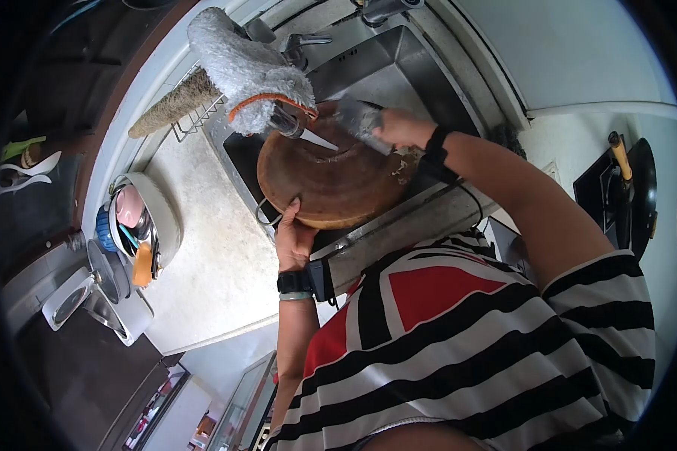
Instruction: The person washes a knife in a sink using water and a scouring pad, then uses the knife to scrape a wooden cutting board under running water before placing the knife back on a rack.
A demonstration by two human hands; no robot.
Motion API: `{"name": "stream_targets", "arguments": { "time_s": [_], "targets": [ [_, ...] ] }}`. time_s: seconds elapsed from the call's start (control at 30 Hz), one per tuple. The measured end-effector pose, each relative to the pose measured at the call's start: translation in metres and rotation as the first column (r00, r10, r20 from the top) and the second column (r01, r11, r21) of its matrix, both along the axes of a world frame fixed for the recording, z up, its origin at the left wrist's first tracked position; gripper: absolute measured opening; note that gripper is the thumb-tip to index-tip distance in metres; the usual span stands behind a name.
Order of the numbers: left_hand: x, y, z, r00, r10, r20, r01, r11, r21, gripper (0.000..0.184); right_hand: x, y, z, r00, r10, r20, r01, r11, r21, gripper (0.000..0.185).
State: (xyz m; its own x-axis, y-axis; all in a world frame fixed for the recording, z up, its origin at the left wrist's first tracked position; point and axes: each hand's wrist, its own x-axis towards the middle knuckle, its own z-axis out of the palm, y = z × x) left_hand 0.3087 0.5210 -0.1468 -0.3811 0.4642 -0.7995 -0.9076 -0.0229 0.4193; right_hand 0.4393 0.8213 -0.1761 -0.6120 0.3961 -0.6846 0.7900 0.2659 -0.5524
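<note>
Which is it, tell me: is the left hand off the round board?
No, the left hand grips the edge of the round board.

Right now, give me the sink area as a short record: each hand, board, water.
Left hand: gripping the near-left rim of a round wooden chopping board
Right hand: holding a blurred grey item, kind unclear, over the board
Board: over the steel sink
Water: stream from tap nozzle to board
On tap: white fluffy cloth

The board (301, 184) lies within sink (410, 68) rim; pot (168, 214) left, on counter (214, 255).
</note>
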Motion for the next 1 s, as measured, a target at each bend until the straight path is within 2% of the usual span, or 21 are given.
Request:
{"name": "stream_targets", "arguments": {
  "time_s": [0.03, 0.07, 0.13, 0.17, 0.23, 0.27, 0.4, 0.47, 0.57, 0.6, 0.67, 0.7, 0.77, 0.8, 0.83, 0.87, 0.93, 0.97, 1.0],
  "targets": [
    [-0.001, -0.001, -0.003, 1.0, 0.005, -0.003, -0.005, 1.0, 0.001, 0.048, 0.014, 0.005, -0.025, 0.982, -0.147, -0.117, 0.162, 0.978, 0.13, 0.039],
    [-0.001, -0.001, -0.004, 1.0, 0.011, -0.005, -0.011, 1.0, 0.002, 0.047, 0.022, 0.017, -0.018, 0.982, -0.146, -0.116, 0.162, 0.978, 0.135, 0.039],
    [0.0, -0.001, -0.003, 1.0, 0.017, -0.017, -0.017, 1.0, 0.003, 0.046, 0.031, 0.037, -0.002, 0.997, 0.077, 0.01, -0.077, 0.954, 0.291, 0.039],
    [0.001, -0.001, -0.003, 0.999, 0.022, -0.028, -0.023, 1.0, -0.004, 0.045, 0.029, 0.032, 0.006, 0.998, 0.053, 0.036, -0.059, 0.979, 0.196, 0.036],
    [0.002, 0.0, -0.002, 0.999, 0.022, -0.023, -0.022, 1.0, -0.011, 0.045, 0.015, 0.001, 0.025, 0.995, 0.102, -0.003, -0.101, 0.988, 0.118, 0.034],
    [0.001, 0.001, -0.002, 1.0, 0.019, -0.025, -0.02, 1.0, -0.016, 0.044, 0.006, -0.023, 0.043, 0.997, 0.05, -0.054, -0.048, 0.998, 0.039, 0.032],
    [-0.002, -0.002, -0.008, 1.0, -0.007, -0.017, 0.008, 1.0, 0.016, 0.045, -0.015, -0.081, 0.084, 0.975, 0.194, -0.108, -0.206, 0.971, -0.117, 0.033],
    [-0.001, 0.0, -0.001, 0.999, -0.01, -0.034, 0.009, 1.0, -0.026, 0.045, -0.007, -0.087, 0.078, 0.963, 0.23, -0.138, -0.236, 0.971, -0.027, 0.035],
    [0.0, 0.001, -0.002, 0.999, -0.02, -0.029, 0.019, 0.999, -0.028, 0.046, 0.008, -0.069, 0.074, 0.978, 0.168, -0.123, -0.179, 0.98, -0.086, 0.037],
    [0.0, 0.001, 0.001, 0.999, -0.041, -0.034, 0.039, 0.999, -0.032, 0.048, 0.014, -0.06, 0.068, 0.985, 0.162, -0.054, -0.163, 0.987, -0.009, 0.038],
    [-0.003, -0.004, -0.004, 0.997, -0.051, -0.057, 0.05, 0.999, -0.016, 0.048, 0.036, -0.034, 0.033, 1.0, -0.01, -0.024, 0.008, 0.997, -0.077, 0.043],
    [-0.004, -0.006, -0.007, 0.995, -0.06, -0.081, 0.06, 0.998, 0.0, 0.048, 0.036, -0.029, 0.04, 0.998, 0.064, -0.004, -0.064, 0.996, -0.066, 0.045],
    [-0.013, -0.012, -0.008, 0.992, 0.004, -0.123, -0.005, 1.0, -0.011, 0.044, 0.068, 0.013, 0.028, 1.0, 0.024, 0.01, -0.024, 1.0, -0.009, 0.044],
    [-0.019, -0.015, -0.007, 0.986, 0.059, -0.158, -0.064, 0.998, -0.024, 0.041, 0.079, 0.023, 0.02, 0.995, 0.104, -0.014, -0.099, 0.978, 0.184, 0.043],
    [-0.028, -0.016, -0.006, 0.988, 0.108, -0.108, -0.114, 0.992, -0.051, 0.039, 0.078, 0.025, 0.025, 0.983, 0.184, -0.022, -0.162, 0.914, 0.372, 0.042],
    [-0.034, -0.02, -0.009, 0.987, 0.114, -0.112, -0.12, 0.992, -0.047, 0.039, 0.075, 0.028, 0.029, 0.981, 0.19, -0.025, -0.167, 0.911, 0.376, 0.042],
    [-0.037, -0.032, -0.018, 0.989, 0.144, -0.041, -0.145, 0.988, -0.046, 0.048, 0.072, 0.03, 0.041, 0.989, -0.021, 0.144, -0.001, 0.989, 0.148, 0.039],
    [-0.037, -0.034, -0.021, 0.988, 0.15, -0.043, -0.152, 0.987, -0.048, 0.048, 0.071, 0.03, 0.04, 0.99, -0.014, 0.142, -0.007, 0.989, 0.146, 0.039],
    [-0.037, -0.036, -0.025, 0.984, 0.107, -0.144, -0.125, 0.984, -0.127, 0.043, 0.071, 0.028, 0.038, 0.988, -0.017, 0.15, -0.004, 0.991, 0.137, 0.038]
  ]
}}
